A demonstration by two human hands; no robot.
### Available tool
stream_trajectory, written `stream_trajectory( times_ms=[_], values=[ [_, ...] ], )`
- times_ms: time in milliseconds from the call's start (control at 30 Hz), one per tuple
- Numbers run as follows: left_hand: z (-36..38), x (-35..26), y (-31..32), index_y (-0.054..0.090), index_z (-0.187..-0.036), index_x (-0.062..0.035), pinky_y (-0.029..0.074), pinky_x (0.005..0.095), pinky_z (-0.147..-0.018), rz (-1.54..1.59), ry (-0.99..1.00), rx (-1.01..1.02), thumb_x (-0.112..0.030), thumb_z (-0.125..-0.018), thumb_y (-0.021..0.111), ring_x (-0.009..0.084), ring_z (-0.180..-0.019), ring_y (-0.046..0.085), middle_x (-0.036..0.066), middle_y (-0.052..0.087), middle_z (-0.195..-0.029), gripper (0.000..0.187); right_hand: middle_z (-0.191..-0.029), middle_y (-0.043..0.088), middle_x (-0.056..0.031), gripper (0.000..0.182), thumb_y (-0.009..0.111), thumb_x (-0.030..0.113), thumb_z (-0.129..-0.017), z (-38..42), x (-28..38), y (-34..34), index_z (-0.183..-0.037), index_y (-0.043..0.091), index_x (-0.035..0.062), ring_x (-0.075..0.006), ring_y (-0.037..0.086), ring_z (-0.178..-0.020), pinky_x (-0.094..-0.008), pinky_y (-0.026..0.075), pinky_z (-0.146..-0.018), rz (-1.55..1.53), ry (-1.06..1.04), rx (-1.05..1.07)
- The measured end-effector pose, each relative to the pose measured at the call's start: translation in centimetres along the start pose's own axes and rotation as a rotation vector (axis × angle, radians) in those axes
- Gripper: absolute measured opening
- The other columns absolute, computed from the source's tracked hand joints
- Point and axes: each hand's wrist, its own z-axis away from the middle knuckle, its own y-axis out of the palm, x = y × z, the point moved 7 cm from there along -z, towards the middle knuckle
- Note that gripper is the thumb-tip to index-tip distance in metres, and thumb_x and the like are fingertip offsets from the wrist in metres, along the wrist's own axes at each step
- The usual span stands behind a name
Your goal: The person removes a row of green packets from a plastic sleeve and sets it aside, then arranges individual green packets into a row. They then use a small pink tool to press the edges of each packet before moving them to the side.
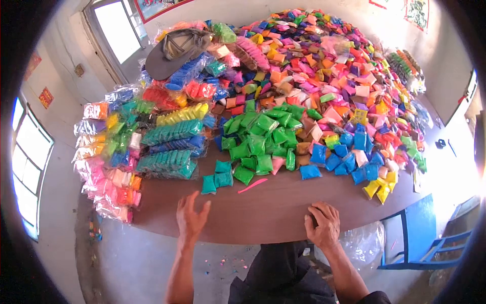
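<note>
Left hand [192, 218] open, empty at worktop's [263, 218] near edge; teal packets [223, 180] just beyond fingers. Right hand [324, 221] half-curled, same edge, hold unclear; pink stick [252, 186] farther in.

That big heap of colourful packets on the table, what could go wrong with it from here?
The heap looks loosely piled, so pulling from its foot might start a slide. The yellow packets lie near the edge of the table and could get knocked off. The slim pink tool lies just in front of the green packets, so a small slide could bury it.
</note>
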Motion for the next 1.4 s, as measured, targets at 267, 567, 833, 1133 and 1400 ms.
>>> stream_trajectory(
  times_ms=[267,567,833,1133,1400],
  values=[
    [-8.5,-4.3,6.9,0.052,-0.160,-0.0071,0.046,0.0565,-0.121,-0.147,0.104,0.398,-0.050,-0.083,0.085,0.0504,-0.149,0.048,0.027,0.042,-0.170,0.094,-0.118,0.074,-0.0088,0.019,0.079,0.016,-0.089,0.4,-0.9,-0.4,-0.105,0.078,0.0065,-0.0332,0.070,-0.116,-0.0475,0.053,-0.102,-0.064,0.000,-0.052],
    [-8.0,-0.9,9.6,0.064,-0.129,-0.0063,0.053,0.0552,-0.108,-0.117,0.164,0.240,-0.035,-0.083,0.084,0.0477,-0.132,0.061,0.024,0.062,-0.146,0.058,-0.117,0.076,-0.0067,0.016,0.081,0.015,-0.088,0.7,-1.2,-0.7,-0.102,0.081,0.0088,-0.0299,0.072,-0.116,-0.0465,0.054,-0.101,-0.100,0.029,-0.089],
    [-2.0,-3.5,6.2,0.064,-0.115,-0.0052,0.053,0.0563,-0.091,-0.109,0.082,-0.106,-0.012,-0.081,0.085,0.0444,-0.104,0.066,0.020,0.067,-0.108,0.040,-0.120,0.072,-0.0088,0.015,0.078,0.017,-0.094,0.8,-1.4,-0.9,-0.105,0.076,0.0071,-0.0309,0.070,-0.117,-0.0472,0.053,-0.101,-0.163,0.022,-0.068],
    [2.3,-9.5,8.1,0.064,-0.114,-0.0043,0.052,0.0533,-0.090,0.004,0.045,-0.209,-0.009,-0.083,0.083,0.0431,-0.102,0.065,0.019,0.066,-0.107,0.036,-0.121,0.070,-0.0091,0.017,0.076,0.016,-0.096,1.6,-1.9,-0.2,-0.110,0.074,0.0066,-0.0305,0.067,-0.119,-0.0459,0.050,-0.103,-0.233,0.020,-0.069],
    [3.4,-18.0,10.5,0.065,-0.113,-0.0034,0.052,0.0534,-0.091,0.188,0.074,-0.087,-0.005,-0.084,0.082,0.0429,-0.104,0.065,0.019,0.067,-0.109,0.033,-0.120,0.071,-0.0112,0.018,0.074,0.017,-0.097,1.5,-2.4,0.1,-0.110,0.073,0.0050,-0.0327,0.067,-0.121,-0.0470,0.050,-0.105,-0.272,0.040,-0.106]
  ],
)
